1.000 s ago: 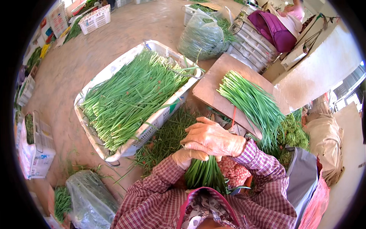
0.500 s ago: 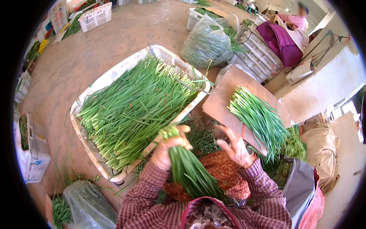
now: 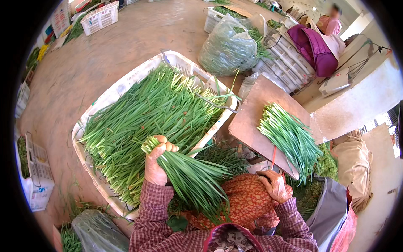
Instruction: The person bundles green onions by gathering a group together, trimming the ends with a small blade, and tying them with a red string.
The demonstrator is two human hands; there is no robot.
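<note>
A bunch of garlic chives (image 3: 189,170) is gripped near its pale cut ends by my left hand (image 3: 157,161), over the near side of the crate. Its green leaves fan out toward the lower right across my lap. My right hand (image 3: 275,187) is down beside the patterned red-orange cloth (image 3: 245,195), just below the board's near edge. Its fingers are curled; what they may hold is hidden. Another pile of chives (image 3: 289,136) lies on the brown board (image 3: 260,105) to the right. A thin red strip (image 3: 274,156) hangs by the board's edge, above my right hand.
A large white crate (image 3: 107,92) filled with loose chives stands ahead to the left. Beyond the board are a clear plastic bag of greens (image 3: 228,48) and stacked white crates (image 3: 281,61). Loose leaves (image 3: 222,157) lie between crate and board. Another person (image 3: 329,25) sits far right.
My left hand has moved left with the chives, whose leaves now spread wider. My right hand has dropped from beside the board to below its edge, and its fingers have curled.
</note>
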